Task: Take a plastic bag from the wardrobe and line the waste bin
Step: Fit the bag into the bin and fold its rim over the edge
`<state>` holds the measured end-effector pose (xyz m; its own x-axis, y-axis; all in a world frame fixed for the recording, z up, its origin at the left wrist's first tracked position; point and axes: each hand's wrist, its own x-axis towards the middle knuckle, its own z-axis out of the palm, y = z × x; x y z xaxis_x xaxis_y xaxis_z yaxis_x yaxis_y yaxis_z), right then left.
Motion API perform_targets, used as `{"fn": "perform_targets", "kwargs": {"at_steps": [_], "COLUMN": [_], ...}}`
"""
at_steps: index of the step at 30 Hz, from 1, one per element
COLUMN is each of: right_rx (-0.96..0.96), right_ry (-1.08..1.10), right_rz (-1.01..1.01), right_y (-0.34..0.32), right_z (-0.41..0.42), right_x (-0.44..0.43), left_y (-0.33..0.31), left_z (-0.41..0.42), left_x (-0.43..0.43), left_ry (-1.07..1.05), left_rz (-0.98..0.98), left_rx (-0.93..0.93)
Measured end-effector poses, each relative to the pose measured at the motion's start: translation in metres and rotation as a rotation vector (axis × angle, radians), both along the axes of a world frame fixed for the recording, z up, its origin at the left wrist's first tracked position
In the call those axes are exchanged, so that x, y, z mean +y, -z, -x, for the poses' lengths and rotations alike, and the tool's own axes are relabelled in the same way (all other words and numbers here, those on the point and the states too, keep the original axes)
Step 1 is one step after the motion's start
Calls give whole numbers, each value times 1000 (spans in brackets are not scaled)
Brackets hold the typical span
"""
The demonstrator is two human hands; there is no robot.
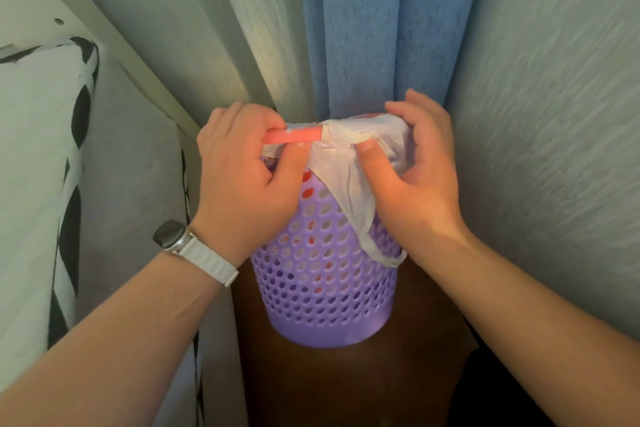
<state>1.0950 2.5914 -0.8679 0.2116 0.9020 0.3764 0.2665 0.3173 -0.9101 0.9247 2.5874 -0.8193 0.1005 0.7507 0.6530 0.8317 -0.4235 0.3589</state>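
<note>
1. Head view: lining step is under way. The bag (349, 191) sits bunched at the mouth of the bin (325, 274), with one flap hanging down the outside.
2. Bin stands at the far edge of the tabletop (346, 385).
3. Left hand (242, 184) pinches the bag edge at the left rim. Right hand (415, 177), fingers curled, pinches it at the right rim.
4. Next, probably: spread the edge and fold it over the whole rim.

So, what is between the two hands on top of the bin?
In the head view, the plastic bag stretches from the left hand to the right hand, its pink band nearer the left, over the bin.
</note>
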Motion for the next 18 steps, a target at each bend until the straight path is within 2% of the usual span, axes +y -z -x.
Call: {"fn": "perform_targets", "kwargs": {"at_steps": [4, 9, 13, 18], "right_rx": [21, 3, -40, -108], "right_ry": [56, 103, 128, 128], "right_rz": [9, -75, -83, -118], "right_y": [1, -5, -10, -10], "right_z": [-3, 0, 5, 12], "right_x": [0, 0, -3, -9], "left_y": [0, -6, -8, -5], "left_z": [-4, -9, -21, -24], "left_x": [-2, -8, -17, -14], "left_ry": [40, 49, 4, -63], "left_rz": [-23, -15, -11, -12], "left_rx": [-21, -17, 85, 48]}}
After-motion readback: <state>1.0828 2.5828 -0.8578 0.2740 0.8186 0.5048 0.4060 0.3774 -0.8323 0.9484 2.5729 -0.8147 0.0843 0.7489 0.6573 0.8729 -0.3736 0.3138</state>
